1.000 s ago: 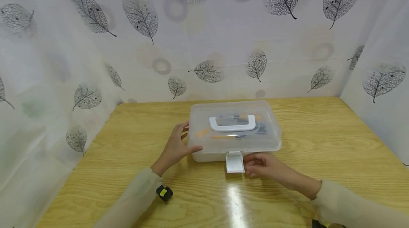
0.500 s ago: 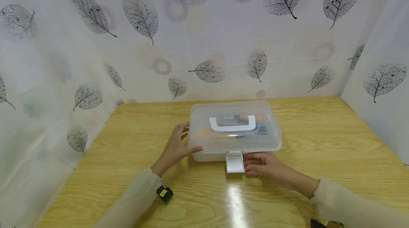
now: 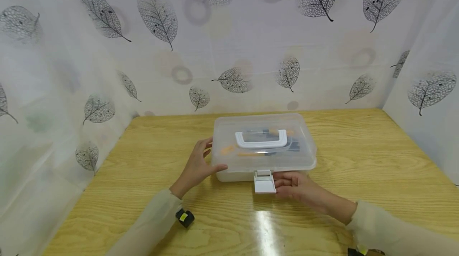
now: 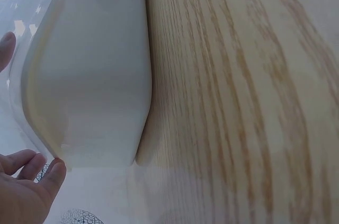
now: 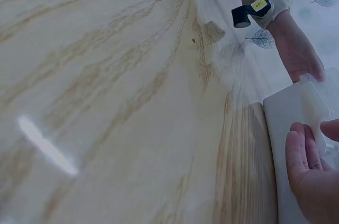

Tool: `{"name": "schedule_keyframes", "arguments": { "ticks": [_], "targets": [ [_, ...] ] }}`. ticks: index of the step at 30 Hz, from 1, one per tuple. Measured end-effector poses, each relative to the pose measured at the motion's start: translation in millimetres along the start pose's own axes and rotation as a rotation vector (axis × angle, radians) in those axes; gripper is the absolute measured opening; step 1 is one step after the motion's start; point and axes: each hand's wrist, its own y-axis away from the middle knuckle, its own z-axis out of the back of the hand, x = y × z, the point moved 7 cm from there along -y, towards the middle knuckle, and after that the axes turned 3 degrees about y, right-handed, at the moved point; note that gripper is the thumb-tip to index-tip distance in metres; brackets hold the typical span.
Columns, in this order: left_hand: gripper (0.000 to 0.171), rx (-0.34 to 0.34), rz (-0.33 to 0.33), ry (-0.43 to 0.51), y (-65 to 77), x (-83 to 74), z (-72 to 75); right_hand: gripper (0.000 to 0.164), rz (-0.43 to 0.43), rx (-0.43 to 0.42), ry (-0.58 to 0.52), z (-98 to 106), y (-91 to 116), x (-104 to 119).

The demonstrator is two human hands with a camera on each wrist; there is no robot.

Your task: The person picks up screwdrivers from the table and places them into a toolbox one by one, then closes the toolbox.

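Note:
A plastic toolbox [image 3: 229,176] with a clear lid [image 3: 229,128] and a white carrying handle [image 3: 261,143] stands on the table. Orange and dark items show blurrily through the lid, which lies down on the box. My left hand [image 3: 195,164] holds the box's left end, its thumb on the lid's front corner and its fingers against the side rim. At the front, the white latch [image 3: 265,186] sticks outward, unfastened. My right hand [image 3: 301,190] pinches the latch from its right side; in the right wrist view the fingers [image 5: 304,150] are behind it, the thumb opposite.
The wooden table [image 3: 365,160] reaches up to a leaf-printed curtain [image 3: 244,40] at the back and sides. A black wrist camera [image 3: 185,217] hangs under the left sleeve [image 3: 150,216].
The latch flap has tilted upward a little under my right hand, whose fingers have closed in on it. My left hand and the box have stayed in place.

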Motion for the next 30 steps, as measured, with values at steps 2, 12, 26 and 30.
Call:
{"name": "schedule_keyframes", "arguments": {
  "ticks": [2,12,26,30],
  "targets": [
    [0.088,0.002,0.005,0.007,-0.5,1.0,0.0,0.064,-0.006,-0.008,0.015,0,0,-1],
    [0.087,0.002,0.009,0.009,-1.0,-0.2,0.4,0.061,-0.027,-0.043,0.011,-2,-3,2],
    [0.089,-0.011,-0.009,-0.018,0.2,-1.5,0.9,0.057,-0.064,-0.076,-0.013,-12,-11,5],
    [0.089,-0.014,-0.008,-0.018,0.7,-1.7,0.9,0.062,-0.086,-0.092,-0.041,-14,-14,5]
  ]
}}
